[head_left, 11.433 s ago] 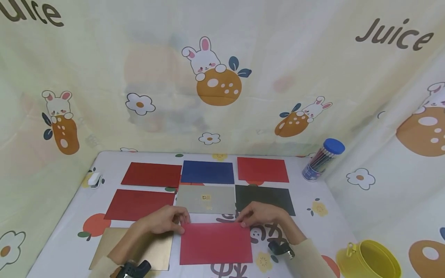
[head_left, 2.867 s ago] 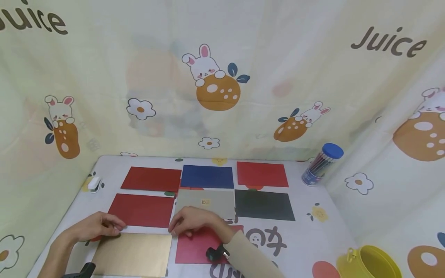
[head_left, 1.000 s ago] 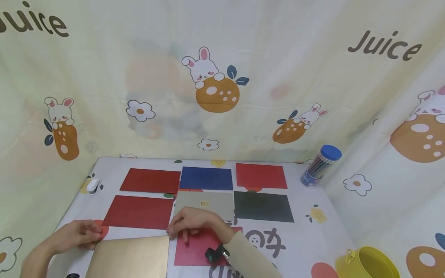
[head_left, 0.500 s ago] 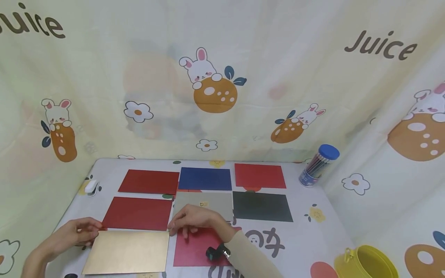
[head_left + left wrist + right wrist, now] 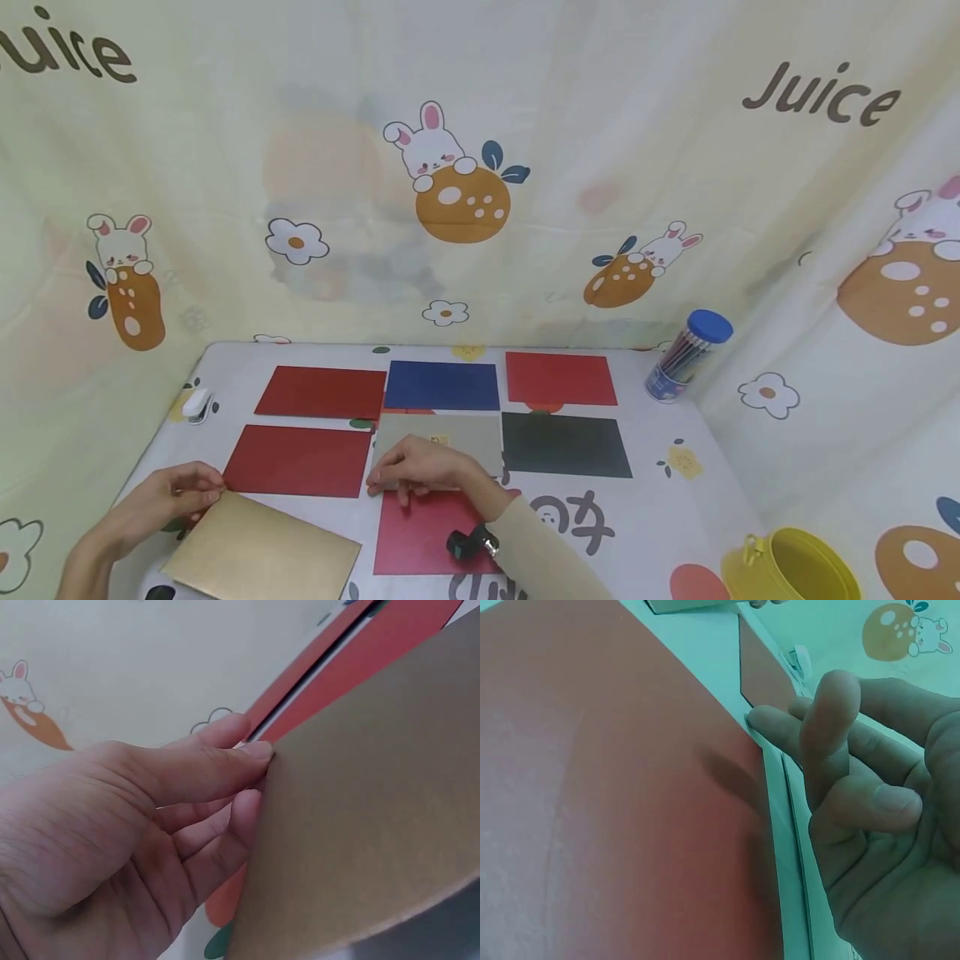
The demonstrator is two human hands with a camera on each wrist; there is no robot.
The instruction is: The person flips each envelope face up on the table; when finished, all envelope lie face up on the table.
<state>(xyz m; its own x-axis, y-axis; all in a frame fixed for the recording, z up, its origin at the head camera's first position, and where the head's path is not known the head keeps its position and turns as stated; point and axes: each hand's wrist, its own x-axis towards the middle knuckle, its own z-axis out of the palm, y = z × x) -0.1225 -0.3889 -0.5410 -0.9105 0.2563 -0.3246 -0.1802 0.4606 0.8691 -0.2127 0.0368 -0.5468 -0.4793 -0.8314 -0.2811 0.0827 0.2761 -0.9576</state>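
Note:
My left hand (image 5: pixel 161 504) pinches the upper left corner of a gold rectangular card (image 5: pixel 262 550) between thumb and fingers. In the left wrist view that card (image 5: pixel 375 787) spreads away from my fingertips with a slight bend. The card is askew, its right side swung toward me. My right hand (image 5: pixel 420 467) is over the gap between a pinkish red card (image 5: pixel 405 542) and a grey card (image 5: pixel 480 429), its fingers loosely bent and holding nothing. In the right wrist view the red card (image 5: pixel 630 810) lies beside my fingers (image 5: pixel 776 727), and their shadow falls on it.
Two dark red cards (image 5: pixel 300 461) lie at the left, a blue card (image 5: pixel 442 386) and a red card (image 5: pixel 561 379) at the back, a dark green card (image 5: pixel 566 444) at right. Around them are a white stapler (image 5: pixel 198 404), a pencil tub (image 5: pixel 686 358) and a yellow bucket (image 5: pixel 791 571).
Both hands were at the pinkish red card, then at the gold card's upper corners. My right hand has since let go, and the gold card has turned clockwise in my left hand.

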